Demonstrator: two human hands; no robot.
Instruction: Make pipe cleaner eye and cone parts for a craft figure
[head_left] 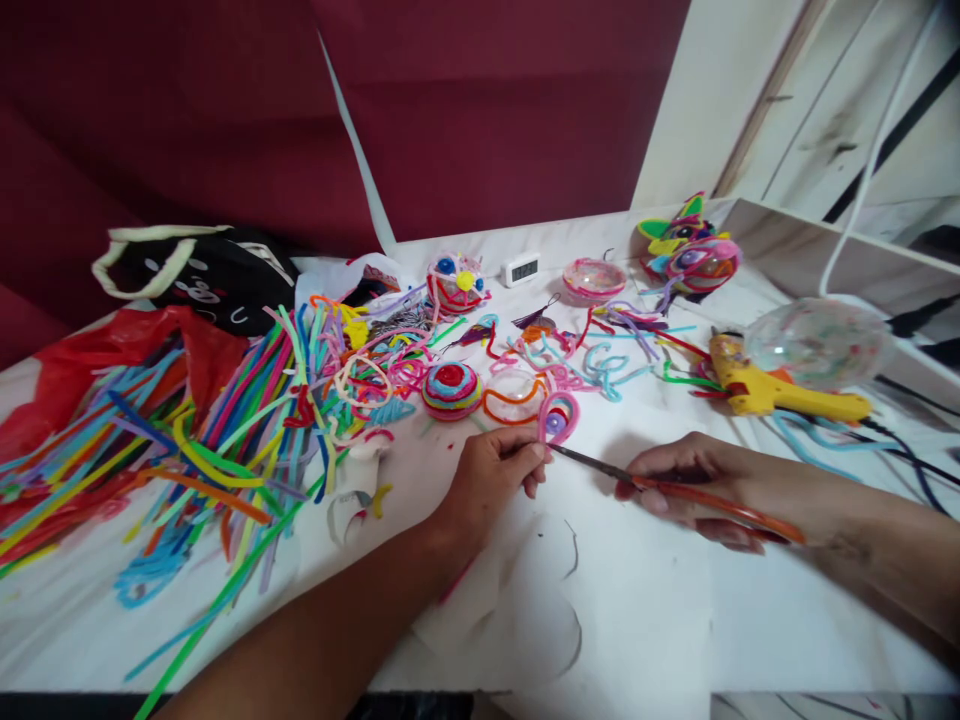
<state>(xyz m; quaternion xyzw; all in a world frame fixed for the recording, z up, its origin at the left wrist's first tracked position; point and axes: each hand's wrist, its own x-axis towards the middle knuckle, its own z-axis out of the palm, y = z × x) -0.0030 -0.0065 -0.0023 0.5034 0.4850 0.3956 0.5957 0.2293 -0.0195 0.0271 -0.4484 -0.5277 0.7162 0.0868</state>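
Observation:
Near the middle of the table, my left hand (504, 462) pinches a pink pipe cleaner (574, 408) bent into a loop. A purple ball (556, 422) shows within the loop; whether it is attached cannot be made out. My right hand (694, 482) grips a pair of scissors (739, 507) with orange handles. Their dark blades point left and reach the pipe cleaner close to my left fingertips. Just beyond my left hand lie a clear half shell (513, 388) edged with orange pipe cleaner and a dome (451, 388) wound in coloured rings.
Loose pipe cleaners (247, 400) are heaped at the left beside a black bag (217, 275). A yellow glue gun (787, 395) and a clear plastic dome (819, 342) lie at the right. Along the back stand a small digital clock (520, 270) and decorated balls (455, 284).

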